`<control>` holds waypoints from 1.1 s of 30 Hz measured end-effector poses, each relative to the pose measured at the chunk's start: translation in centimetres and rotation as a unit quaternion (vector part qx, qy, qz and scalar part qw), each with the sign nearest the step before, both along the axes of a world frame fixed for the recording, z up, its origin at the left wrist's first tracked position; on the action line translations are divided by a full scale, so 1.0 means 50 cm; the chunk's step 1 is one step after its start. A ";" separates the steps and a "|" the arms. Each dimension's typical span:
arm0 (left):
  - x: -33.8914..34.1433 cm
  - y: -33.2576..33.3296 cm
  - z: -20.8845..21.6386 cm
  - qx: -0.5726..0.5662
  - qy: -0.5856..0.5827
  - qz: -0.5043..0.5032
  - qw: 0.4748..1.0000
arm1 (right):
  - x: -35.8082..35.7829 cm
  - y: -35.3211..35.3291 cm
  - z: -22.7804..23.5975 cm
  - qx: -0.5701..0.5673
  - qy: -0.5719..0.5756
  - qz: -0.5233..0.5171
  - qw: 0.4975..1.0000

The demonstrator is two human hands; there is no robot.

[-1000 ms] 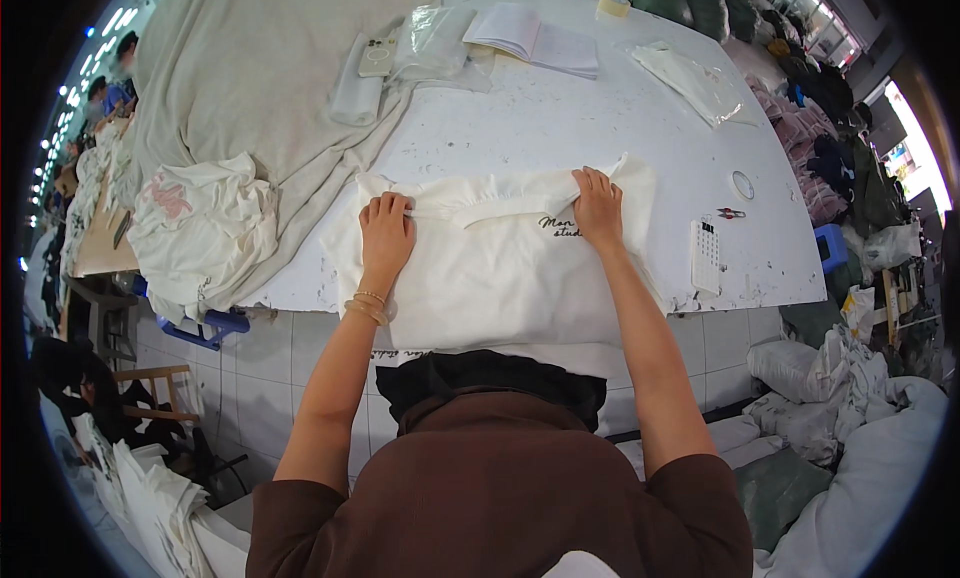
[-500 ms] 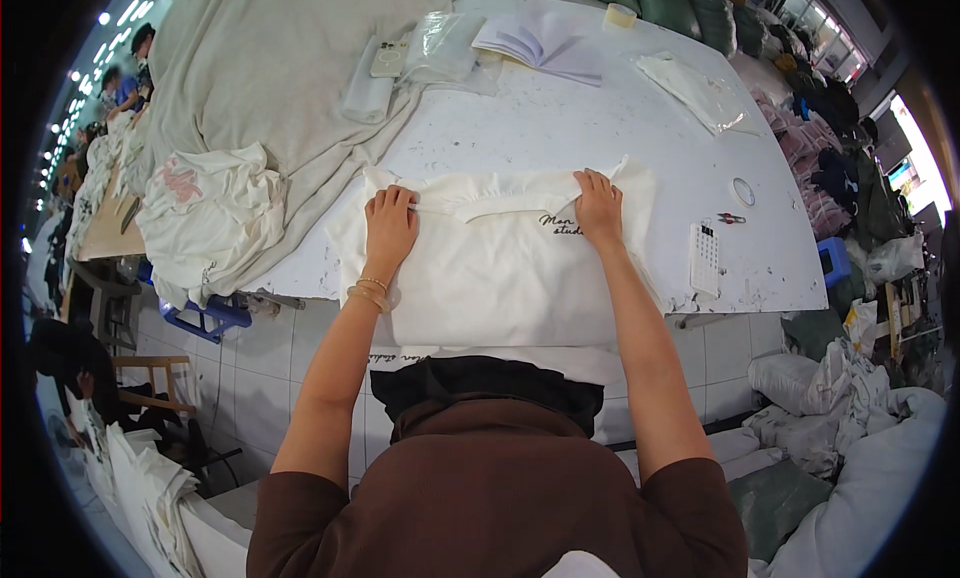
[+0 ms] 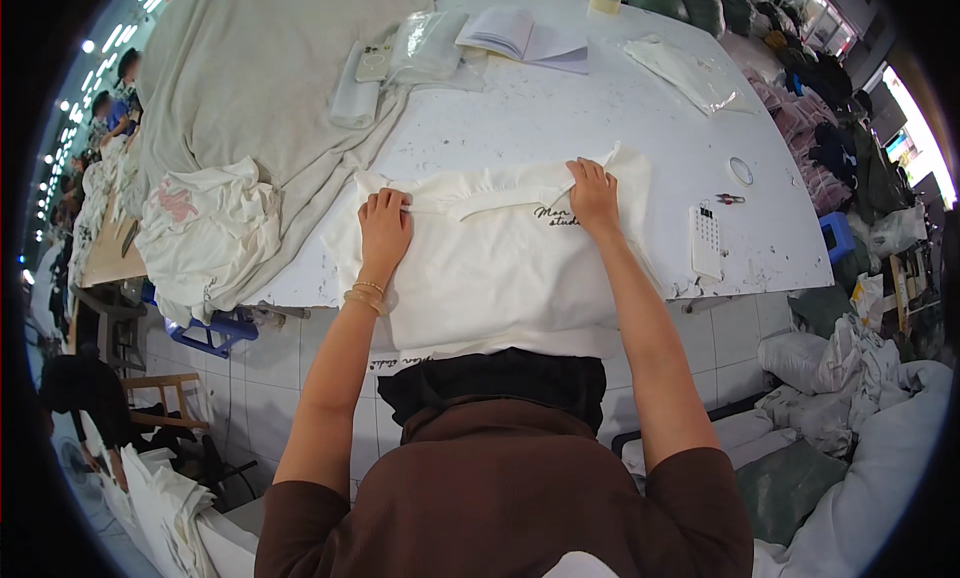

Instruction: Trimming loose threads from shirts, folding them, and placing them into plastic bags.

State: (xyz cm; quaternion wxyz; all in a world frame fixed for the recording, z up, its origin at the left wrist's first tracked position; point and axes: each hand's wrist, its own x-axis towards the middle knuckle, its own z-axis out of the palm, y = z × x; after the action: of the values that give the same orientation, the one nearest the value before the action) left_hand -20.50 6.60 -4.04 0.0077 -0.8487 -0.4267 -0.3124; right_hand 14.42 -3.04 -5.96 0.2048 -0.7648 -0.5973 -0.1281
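Observation:
A white shirt (image 3: 490,288) with dark lettering on its chest lies across the near edge of the table, its lower part hanging towards my body. With its fingers curled over the cloth, my left hand (image 3: 384,226) grips the shirt at the left end of the neckline. At the other end my right hand (image 3: 595,196) pinches the cloth just above the lettering. Between the two hands the neckline runs as a fold, slightly gathered. The fingertips of both hands are partly hidden in the fabric.
A crumpled white garment (image 3: 210,228) and a large beige cloth (image 3: 240,68) cover the table's left. Farther back are clear plastic bags (image 3: 428,46), an open notebook (image 3: 525,40) and a tape roll (image 3: 604,3). To the right lie a calculator (image 3: 705,240), small snips (image 3: 729,198) and a bagged garment (image 3: 685,73).
Both hands keep hold of the shirt and have shifted slightly left in view. The neckline has straightened, and the notebook's raised pages have fallen flat.

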 end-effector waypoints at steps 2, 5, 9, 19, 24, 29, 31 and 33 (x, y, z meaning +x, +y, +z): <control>0.001 0.001 0.003 -0.009 -0.009 0.001 1.000 | 0.007 0.005 0.000 0.012 -0.004 0.002 1.000; 0.003 -0.003 0.015 -0.026 -0.029 0.002 0.999 | 0.007 0.002 0.009 0.067 -0.020 0.013 0.997; 0.003 0.015 0.016 -0.041 -0.024 0.019 0.999 | -0.001 -0.013 0.034 0.088 0.051 0.044 0.994; 0.064 -0.040 0.100 -0.116 -0.049 0.075 0.989 | -0.006 -0.056 0.040 0.029 0.080 0.046 0.995; 0.231 -0.109 0.105 -0.246 -0.134 -0.181 0.943 | -0.010 -0.056 0.056 0.022 0.127 0.034 0.991; 0.332 -0.111 0.064 -0.228 -0.007 -0.214 0.950 | 0.000 -0.066 0.062 0.000 0.192 0.060 0.980; 0.331 -0.106 0.053 -0.235 0.040 -0.216 0.947 | 0.024 -0.092 0.085 0.026 0.286 0.041 0.957; 0.324 -0.107 0.043 -0.221 0.044 -0.222 0.949 | 0.060 -0.120 0.110 0.147 0.392 -0.034 0.908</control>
State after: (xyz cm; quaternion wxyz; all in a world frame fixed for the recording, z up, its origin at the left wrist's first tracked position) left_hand -4.32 1.24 -1.91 -0.2310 -0.9152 -0.2851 -0.1665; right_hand 17.40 -9.06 -0.45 0.5284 -0.7341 -0.4173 0.0885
